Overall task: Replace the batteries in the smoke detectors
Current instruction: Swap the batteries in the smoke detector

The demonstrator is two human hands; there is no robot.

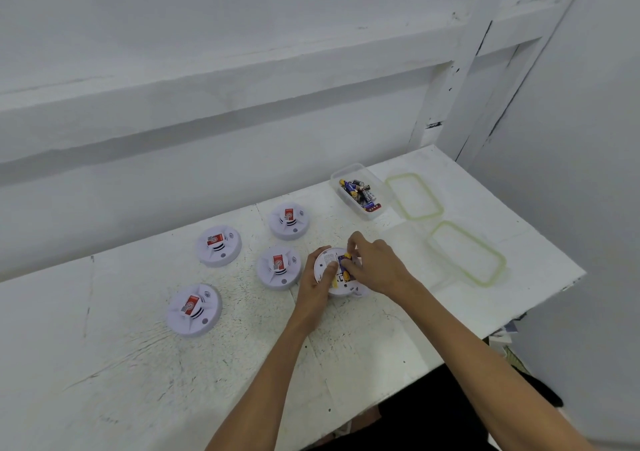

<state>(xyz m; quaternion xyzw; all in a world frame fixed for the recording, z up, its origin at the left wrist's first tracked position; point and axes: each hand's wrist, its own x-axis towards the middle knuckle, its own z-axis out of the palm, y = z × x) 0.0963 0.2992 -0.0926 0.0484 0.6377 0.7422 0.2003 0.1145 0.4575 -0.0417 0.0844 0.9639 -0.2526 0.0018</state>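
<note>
A white smoke detector [329, 260] lies on its face on the table, back side up with the battery bay showing. My left hand [317, 286] grips its left rim, thumb on top. My right hand [375, 265] reaches in from the right and pinches a blue-and-yellow battery [345, 260] at the bay. Whether the battery is seated in the bay I cannot tell. A clear tub of batteries [360, 191] stands open at the back.
Several other smoke detectors with red stickers lie face up to the left, the nearest one [278, 266] just beside my left hand. Two green-rimmed lids [414, 196] [465, 251] lie to the right. The table's right edge [540, 307] is close behind them.
</note>
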